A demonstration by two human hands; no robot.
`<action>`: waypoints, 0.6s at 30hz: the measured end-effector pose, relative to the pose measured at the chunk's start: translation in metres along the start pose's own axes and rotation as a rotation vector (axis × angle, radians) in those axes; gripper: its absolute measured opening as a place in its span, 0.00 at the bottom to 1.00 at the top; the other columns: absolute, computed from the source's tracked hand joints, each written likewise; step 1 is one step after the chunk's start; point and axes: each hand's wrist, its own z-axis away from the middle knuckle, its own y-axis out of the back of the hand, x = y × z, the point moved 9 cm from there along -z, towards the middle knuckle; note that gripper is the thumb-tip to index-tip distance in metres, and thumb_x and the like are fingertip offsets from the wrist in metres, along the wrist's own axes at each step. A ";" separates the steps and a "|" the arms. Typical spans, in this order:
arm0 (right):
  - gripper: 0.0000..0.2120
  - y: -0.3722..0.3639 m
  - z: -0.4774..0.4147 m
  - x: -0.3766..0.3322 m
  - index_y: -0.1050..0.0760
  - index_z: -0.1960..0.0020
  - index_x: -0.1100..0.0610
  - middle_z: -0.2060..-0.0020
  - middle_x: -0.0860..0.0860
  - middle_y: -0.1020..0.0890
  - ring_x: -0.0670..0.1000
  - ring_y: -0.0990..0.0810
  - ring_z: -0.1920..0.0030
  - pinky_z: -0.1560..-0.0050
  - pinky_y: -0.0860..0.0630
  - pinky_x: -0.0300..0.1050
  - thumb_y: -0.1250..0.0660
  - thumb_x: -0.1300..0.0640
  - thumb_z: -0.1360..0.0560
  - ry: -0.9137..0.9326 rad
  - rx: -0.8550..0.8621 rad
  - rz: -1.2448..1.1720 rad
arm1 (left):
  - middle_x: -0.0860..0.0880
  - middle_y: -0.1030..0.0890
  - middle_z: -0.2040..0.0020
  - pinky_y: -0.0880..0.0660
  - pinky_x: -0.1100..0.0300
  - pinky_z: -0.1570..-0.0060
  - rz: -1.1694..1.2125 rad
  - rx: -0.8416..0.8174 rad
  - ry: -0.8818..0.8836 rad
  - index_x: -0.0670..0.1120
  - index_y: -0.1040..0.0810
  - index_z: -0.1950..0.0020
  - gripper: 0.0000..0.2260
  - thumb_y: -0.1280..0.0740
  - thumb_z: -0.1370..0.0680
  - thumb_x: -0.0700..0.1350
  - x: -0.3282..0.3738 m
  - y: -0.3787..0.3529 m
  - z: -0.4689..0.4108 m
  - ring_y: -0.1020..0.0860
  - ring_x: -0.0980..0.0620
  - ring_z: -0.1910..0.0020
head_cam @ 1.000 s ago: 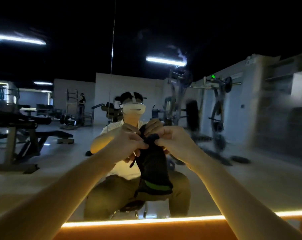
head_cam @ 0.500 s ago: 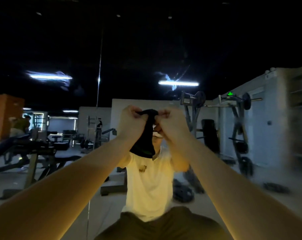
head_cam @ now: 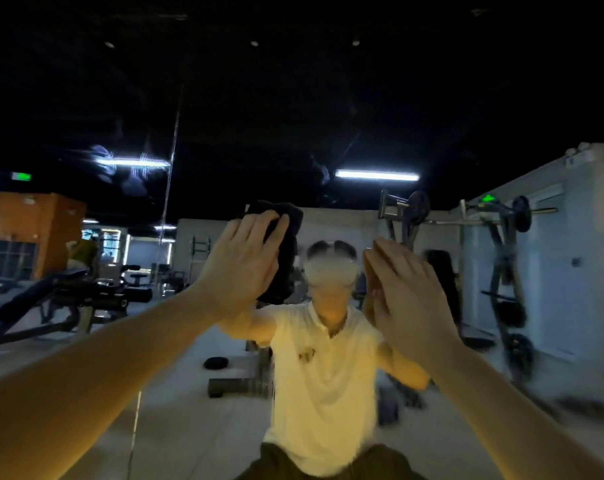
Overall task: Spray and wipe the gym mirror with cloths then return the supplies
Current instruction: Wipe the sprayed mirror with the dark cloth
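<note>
The gym mirror (head_cam: 328, 98) fills the view and reflects me and the room. My left hand (head_cam: 241, 268) is raised with straight fingers and presses a dark cloth (head_cam: 286, 244) flat against the glass. The cloth shows above and to the right of the palm. My right hand (head_cam: 404, 296) is lifted beside it, fingers straight, palm toward the mirror; it holds nothing, and I cannot tell whether it touches the glass. No spray bottle is in view.
A vertical seam (head_cam: 170, 174) between mirror panels runs left of my left hand. The reflection shows weight benches (head_cam: 61, 292) at left, plate-loaded racks (head_cam: 501, 271) at right and a floor plate (head_cam: 215, 362).
Both hands were gripping the bunched cloth together. Now they have parted: the left hand flattens the cloth on the mirror higher up, and the right hand has let go and opened.
</note>
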 end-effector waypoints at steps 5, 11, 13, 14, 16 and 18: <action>0.26 0.003 0.015 0.028 0.31 0.25 0.61 0.24 0.58 0.32 0.58 0.34 0.24 0.22 0.40 0.62 0.38 0.56 0.22 -0.003 0.110 0.040 | 0.36 0.44 0.17 0.45 0.38 0.19 0.161 -0.008 0.129 0.35 0.44 0.18 0.30 0.49 0.17 0.50 0.018 -0.011 -0.013 0.46 0.37 0.18; 0.28 0.000 0.028 0.065 0.32 0.24 0.64 0.23 0.60 0.31 0.59 0.34 0.22 0.24 0.37 0.66 0.48 0.54 0.20 -0.048 0.134 0.025 | 0.41 0.57 0.15 0.57 0.43 0.17 0.159 -0.001 0.262 0.42 0.56 0.15 0.34 0.56 0.13 0.63 0.051 -0.025 -0.036 0.60 0.44 0.16; 0.27 0.005 0.028 0.069 0.30 0.25 0.64 0.25 0.59 0.29 0.58 0.32 0.24 0.24 0.37 0.63 0.49 0.55 0.20 -0.047 0.175 -0.067 | 0.42 0.58 0.15 0.58 0.46 0.17 0.187 0.014 0.248 0.41 0.58 0.15 0.34 0.56 0.13 0.61 0.077 -0.025 -0.047 0.61 0.46 0.16; 0.27 0.009 0.028 0.073 0.30 0.25 0.64 0.25 0.60 0.28 0.58 0.31 0.25 0.24 0.36 0.62 0.49 0.56 0.20 -0.048 0.203 -0.138 | 0.42 0.58 0.15 0.59 0.47 0.17 0.201 0.019 0.228 0.41 0.58 0.15 0.33 0.55 0.13 0.60 0.093 -0.025 -0.054 0.61 0.46 0.16; 0.28 0.017 0.030 0.081 0.30 0.25 0.65 0.26 0.60 0.27 0.59 0.30 0.25 0.24 0.35 0.61 0.51 0.56 0.20 -0.058 0.239 -0.283 | 0.43 0.56 0.14 0.60 0.48 0.17 0.227 0.027 0.158 0.41 0.55 0.15 0.32 0.50 0.12 0.57 0.131 -0.023 -0.069 0.60 0.47 0.16; 0.29 0.021 0.036 0.095 0.32 0.23 0.64 0.23 0.58 0.31 0.56 0.33 0.23 0.23 0.37 0.56 0.52 0.55 0.20 -0.123 0.231 -0.402 | 0.43 0.55 0.14 0.60 0.48 0.17 0.222 0.014 0.069 0.42 0.54 0.15 0.31 0.49 0.13 0.56 0.172 -0.021 -0.081 0.59 0.47 0.15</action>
